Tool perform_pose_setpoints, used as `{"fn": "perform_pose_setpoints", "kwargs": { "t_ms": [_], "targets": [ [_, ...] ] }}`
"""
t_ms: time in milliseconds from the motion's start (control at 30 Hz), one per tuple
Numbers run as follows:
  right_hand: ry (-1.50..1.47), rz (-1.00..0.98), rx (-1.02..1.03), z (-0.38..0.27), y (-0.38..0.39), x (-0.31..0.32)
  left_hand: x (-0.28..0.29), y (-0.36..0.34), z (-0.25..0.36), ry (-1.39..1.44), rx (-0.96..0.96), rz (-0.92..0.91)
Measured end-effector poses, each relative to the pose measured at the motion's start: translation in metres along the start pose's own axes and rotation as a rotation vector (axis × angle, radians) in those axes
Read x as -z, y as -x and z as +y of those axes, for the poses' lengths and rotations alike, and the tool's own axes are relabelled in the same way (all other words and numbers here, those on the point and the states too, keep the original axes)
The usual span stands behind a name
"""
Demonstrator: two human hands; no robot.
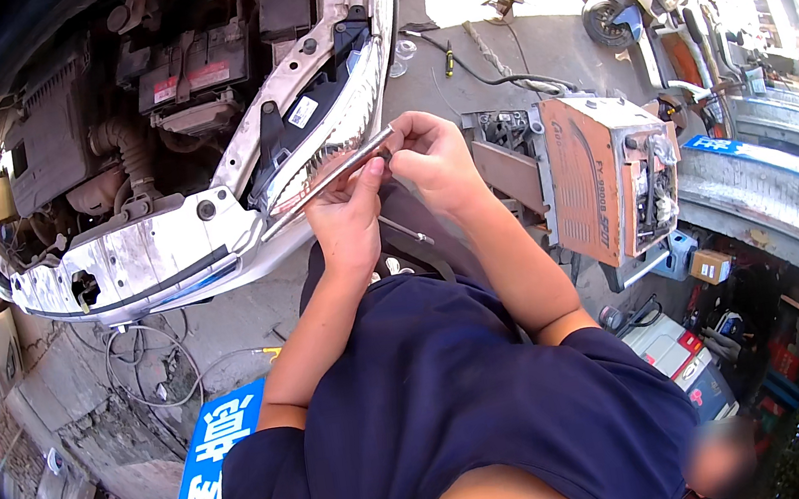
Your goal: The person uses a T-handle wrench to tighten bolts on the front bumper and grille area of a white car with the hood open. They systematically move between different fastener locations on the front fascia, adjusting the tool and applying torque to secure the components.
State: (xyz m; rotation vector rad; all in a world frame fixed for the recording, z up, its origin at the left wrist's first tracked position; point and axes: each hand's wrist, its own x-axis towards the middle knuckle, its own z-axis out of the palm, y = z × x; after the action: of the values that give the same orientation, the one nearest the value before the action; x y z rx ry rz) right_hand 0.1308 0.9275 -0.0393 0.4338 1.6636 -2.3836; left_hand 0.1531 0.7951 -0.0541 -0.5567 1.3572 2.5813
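A long, narrow, shiny strip (334, 173) slants across in front of me, beside the headlight (331, 147) of a white car. My left hand (346, 211) is wrapped round its middle, with the thumb on top. At the strip's upper right end my right hand (433, 159) has its fingers curled and pinched against it. What lies between the right fingertips is partly hidden. Below the hands, over my dark trousers, a thin grey rod (405, 231) shows; I cannot make out what it belongs to.
The car's engine bay is open, with a battery (194, 69) inside and a bare white front panel (132, 249). An orange machine (587, 179) stands at my right. A yellow-handled tool (448, 61) and a cable (498, 81) lie on the ground ahead. A coiled hose (155, 367) is at the left.
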Motion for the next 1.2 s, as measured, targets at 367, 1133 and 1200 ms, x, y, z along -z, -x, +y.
{"fn": "perform_pose_setpoints", "kwargs": {
  "t_ms": [367,1133,1200],
  "targets": [
    [0.565,0.083,0.164,0.006,-0.246,0.102,-0.030,-0.149,-0.061,0.095,0.155,0.167],
    [0.658,-0.033,0.712,0.032,-0.187,0.115,-0.066,-0.175,-0.082,0.047,0.223,-0.074],
    [0.687,0.045,0.767,0.030,-0.177,0.113,-0.073,-0.168,-0.082,0.011,0.223,-0.059]
  ]
}}
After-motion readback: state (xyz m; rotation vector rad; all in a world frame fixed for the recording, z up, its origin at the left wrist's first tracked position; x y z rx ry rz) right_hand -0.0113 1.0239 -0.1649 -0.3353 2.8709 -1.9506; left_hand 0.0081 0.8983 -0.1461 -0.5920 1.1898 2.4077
